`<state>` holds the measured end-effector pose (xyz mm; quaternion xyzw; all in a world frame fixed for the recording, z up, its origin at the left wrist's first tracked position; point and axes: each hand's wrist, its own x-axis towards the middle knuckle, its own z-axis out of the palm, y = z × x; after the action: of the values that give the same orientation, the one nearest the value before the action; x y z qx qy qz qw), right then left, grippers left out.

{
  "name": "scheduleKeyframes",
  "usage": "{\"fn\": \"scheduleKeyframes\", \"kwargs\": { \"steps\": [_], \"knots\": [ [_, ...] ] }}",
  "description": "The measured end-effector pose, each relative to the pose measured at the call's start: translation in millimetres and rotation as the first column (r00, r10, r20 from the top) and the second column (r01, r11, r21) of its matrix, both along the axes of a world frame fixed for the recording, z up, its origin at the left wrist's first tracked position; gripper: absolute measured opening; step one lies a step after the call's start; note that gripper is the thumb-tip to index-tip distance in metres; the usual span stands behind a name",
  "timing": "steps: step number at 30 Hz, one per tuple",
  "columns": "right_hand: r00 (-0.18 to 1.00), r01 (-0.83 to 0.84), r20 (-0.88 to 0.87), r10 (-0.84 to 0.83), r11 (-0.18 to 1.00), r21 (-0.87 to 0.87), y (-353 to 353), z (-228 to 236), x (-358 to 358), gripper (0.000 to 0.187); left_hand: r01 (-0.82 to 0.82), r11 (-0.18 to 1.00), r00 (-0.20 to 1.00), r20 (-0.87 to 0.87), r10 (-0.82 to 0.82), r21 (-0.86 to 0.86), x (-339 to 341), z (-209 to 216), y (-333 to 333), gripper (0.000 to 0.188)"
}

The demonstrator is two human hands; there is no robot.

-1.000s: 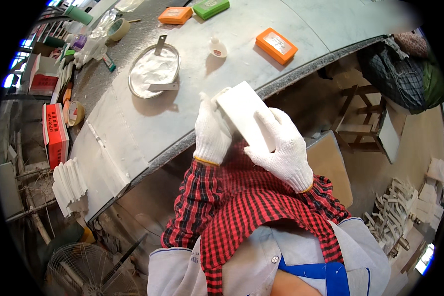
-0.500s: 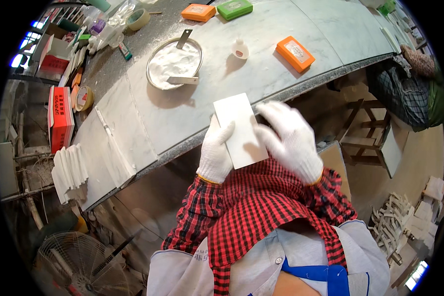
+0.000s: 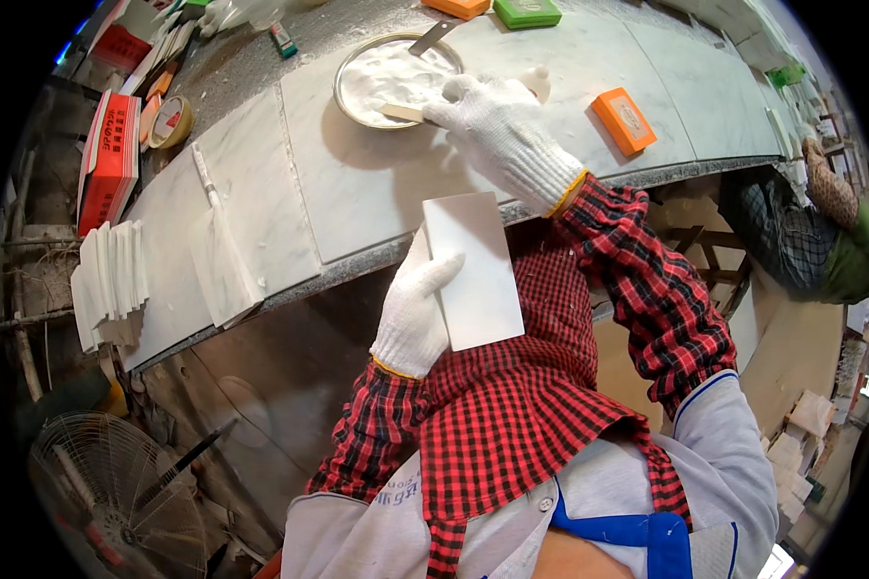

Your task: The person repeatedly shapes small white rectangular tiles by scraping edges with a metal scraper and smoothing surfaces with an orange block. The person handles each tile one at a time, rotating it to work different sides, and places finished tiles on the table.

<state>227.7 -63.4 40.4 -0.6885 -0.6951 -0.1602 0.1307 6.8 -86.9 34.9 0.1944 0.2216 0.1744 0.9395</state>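
Observation:
My left hand (image 3: 415, 304), in a white knit glove, holds a smooth white rectangular slab (image 3: 474, 275) tilted upright in front of my apron, thumb across its front face. Beyond the slab, my gloved right hand (image 3: 507, 135) reaches over the bench to a round metal bowl (image 3: 339, 96) of white powder or paste (image 3: 386, 79). Its fingers close around the outer end of a flat scraper (image 3: 402, 113) that rests on the bowl's near rim. A second metal scraper (image 3: 432, 38) leans at the bowl's far rim. Behind my right hand, a small white bottle (image 3: 539, 83) is partly hidden.
The marble-topped bench (image 3: 377, 207) bears an orange box (image 3: 624, 122) and a green box (image 3: 527, 12). Folded white cloths (image 3: 111, 280) hang at its left end, near a red box (image 3: 109, 159) and a tape roll (image 3: 170, 123). A fan (image 3: 121, 502) stands lower left; another person (image 3: 792, 227) is at right.
My right hand has left the slab's side and moved forward to the scraper in the bowl. The left hand still holds the slab. The whole view has shifted.

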Motion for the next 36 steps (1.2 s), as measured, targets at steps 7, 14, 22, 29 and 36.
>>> {"fn": "scheduleKeyframes", "kwargs": {
  "steps": [7,14,22,29,36],
  "knots": [
    [0.994,0.073,-0.09,-0.067,0.995,0.069,6,32,8,0.011,-0.017,0.996,1.0,0.005,0.017,-0.087,-5,-1,1,0.058],
    [0.565,0.371,-0.782,-0.264,0.927,-0.045,-65,52,4,0.034,-0.074,0.989,0.997,-0.011,0.073,-0.127,-1,-9,-2,0.053],
    [-0.287,0.481,-0.937,-0.2,0.816,-0.321,-135,-6,-33,0.022,-0.007,1.0,0.999,-0.041,0.007,-0.006,12,-27,-1,0.055],
    [0.049,0.627,-0.948,-0.316,0.748,-0.217,-149,-44,-44,0.022,0.036,0.999,0.992,-0.122,-0.034,0.014,11,-35,-7,0.053],
    [0.332,0.496,-0.873,-0.358,0.853,-0.162,-152,-44,-46,0.026,0.128,0.992,0.982,-0.14,-0.126,0.01,8,-31,5,0.051]
  ]
}}
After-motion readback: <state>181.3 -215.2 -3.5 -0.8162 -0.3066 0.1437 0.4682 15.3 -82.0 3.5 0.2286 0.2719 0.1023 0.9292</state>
